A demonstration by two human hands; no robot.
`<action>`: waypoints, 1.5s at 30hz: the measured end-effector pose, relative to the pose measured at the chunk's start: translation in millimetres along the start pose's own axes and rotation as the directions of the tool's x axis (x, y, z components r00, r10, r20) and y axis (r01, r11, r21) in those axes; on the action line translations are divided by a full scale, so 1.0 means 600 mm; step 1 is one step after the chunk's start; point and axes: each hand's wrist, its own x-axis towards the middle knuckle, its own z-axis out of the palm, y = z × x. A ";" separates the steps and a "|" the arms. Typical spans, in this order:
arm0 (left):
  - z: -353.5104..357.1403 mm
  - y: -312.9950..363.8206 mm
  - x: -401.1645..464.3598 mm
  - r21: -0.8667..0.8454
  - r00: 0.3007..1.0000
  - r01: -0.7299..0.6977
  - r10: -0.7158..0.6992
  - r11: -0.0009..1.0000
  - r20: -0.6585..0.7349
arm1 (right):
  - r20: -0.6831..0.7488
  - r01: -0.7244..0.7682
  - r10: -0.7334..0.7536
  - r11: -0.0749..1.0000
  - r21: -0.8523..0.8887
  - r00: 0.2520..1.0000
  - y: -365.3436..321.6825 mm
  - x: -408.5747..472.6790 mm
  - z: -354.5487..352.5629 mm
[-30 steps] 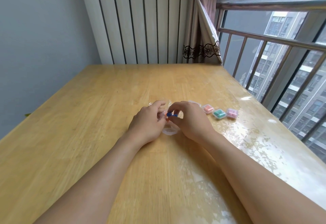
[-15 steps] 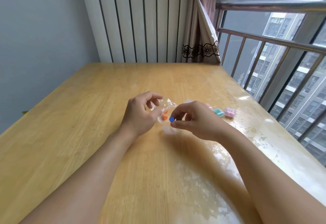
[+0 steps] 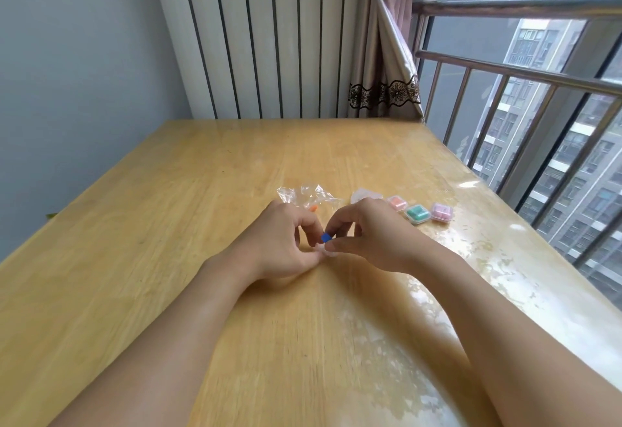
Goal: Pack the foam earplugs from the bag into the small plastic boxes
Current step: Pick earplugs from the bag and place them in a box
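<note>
My right hand [image 3: 367, 234] pinches a blue foam earplug [image 3: 325, 237] between thumb and forefinger. Right under it sits a small clear plastic box [image 3: 323, 253], mostly hidden by both hands. My left hand [image 3: 279, 241] has its fingers curled and grips that box at its left side. The clear bag [image 3: 303, 195] lies on the table just behind my left hand, with an orange earplug [image 3: 313, 207] inside.
Three shut boxes stand in a row to the right: an orange one [image 3: 397, 203], a green one [image 3: 417, 214] and a pink one [image 3: 442, 212]. Another clear box [image 3: 366, 196] lies behind my right hand. The wooden table [image 3: 168, 258] ends at a window railing [image 3: 505, 69] on the right.
My left hand let go of the bag, which now lies on the table, and came down to the clear box. My right hand brought the blue earplug down over that box.
</note>
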 end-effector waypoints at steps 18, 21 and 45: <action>0.020 -0.005 0.009 -0.138 0.999 0.031 -0.028 0.990 0.021 | 0.193 -0.155 0.096 0.935 0.318 0.976 0.029 0.000 -0.021; 0.020 -0.002 0.008 -0.153 0.999 0.046 -0.046 0.987 0.006 | 0.166 -0.176 0.123 0.918 0.355 0.978 0.029 0.001 -0.016; 0.037 0.018 0.012 -0.141 0.973 0.226 -0.231 0.964 -0.022 | -0.032 -0.183 0.210 0.907 0.380 0.977 0.020 -0.004 -0.033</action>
